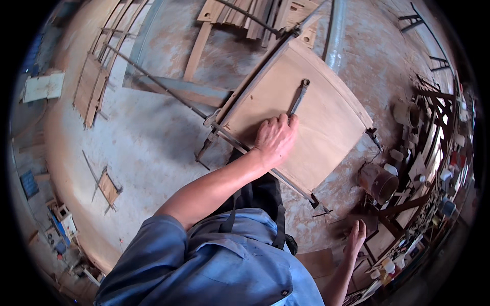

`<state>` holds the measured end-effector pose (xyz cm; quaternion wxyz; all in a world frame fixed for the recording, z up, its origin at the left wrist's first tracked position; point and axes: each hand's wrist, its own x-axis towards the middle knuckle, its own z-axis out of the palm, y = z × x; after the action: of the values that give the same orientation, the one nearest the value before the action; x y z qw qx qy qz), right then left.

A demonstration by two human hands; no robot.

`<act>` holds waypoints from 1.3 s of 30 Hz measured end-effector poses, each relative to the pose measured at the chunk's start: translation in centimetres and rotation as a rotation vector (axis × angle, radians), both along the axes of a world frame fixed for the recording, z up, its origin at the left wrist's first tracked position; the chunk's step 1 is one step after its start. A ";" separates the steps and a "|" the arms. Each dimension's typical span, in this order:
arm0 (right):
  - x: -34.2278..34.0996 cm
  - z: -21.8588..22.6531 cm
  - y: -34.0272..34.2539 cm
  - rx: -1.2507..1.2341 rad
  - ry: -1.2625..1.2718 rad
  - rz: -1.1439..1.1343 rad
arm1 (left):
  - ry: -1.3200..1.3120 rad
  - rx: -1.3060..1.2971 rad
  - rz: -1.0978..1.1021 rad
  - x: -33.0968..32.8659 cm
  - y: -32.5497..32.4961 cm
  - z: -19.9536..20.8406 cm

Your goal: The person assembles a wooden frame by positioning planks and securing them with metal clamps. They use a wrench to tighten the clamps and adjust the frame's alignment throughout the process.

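Observation:
My left hand (278,136) rests over a pale wooden panel (326,127), its fingers closed round the near end of a metal ring wrench (299,98). The ring end of the wrench points away from me and lies over the panel. Long metal bar clamps (240,138) grip the panel's frame, one along the near edge and another along the far left side. Off to the lower right, my right hand (356,237) is held away from the panel, near a dark flat surface. Its fingers are partly stretched out, and nothing shows in them.
A reddish-brown bucket (377,182) and a second bucket (407,112) stand right of the panel, beside cluttered shelving with bottles and wood pieces. Wooden boards (250,15) lie beyond the panel. Far left is a clamped slatted wooden piece (92,86); a small board (108,187) lies nearer.

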<state>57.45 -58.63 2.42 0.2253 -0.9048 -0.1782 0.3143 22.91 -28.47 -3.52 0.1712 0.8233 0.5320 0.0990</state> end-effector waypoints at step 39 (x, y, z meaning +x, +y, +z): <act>-6.7 0.2 -11.2 0.247 0.521 0.022 | -0.692 -1.120 -0.027 6.5 -21.9 5.2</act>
<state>50.73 -69.86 2.67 0.3687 -0.7574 -0.1612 0.5143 29.39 -50.38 1.72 0.7361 0.5370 0.4072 0.0639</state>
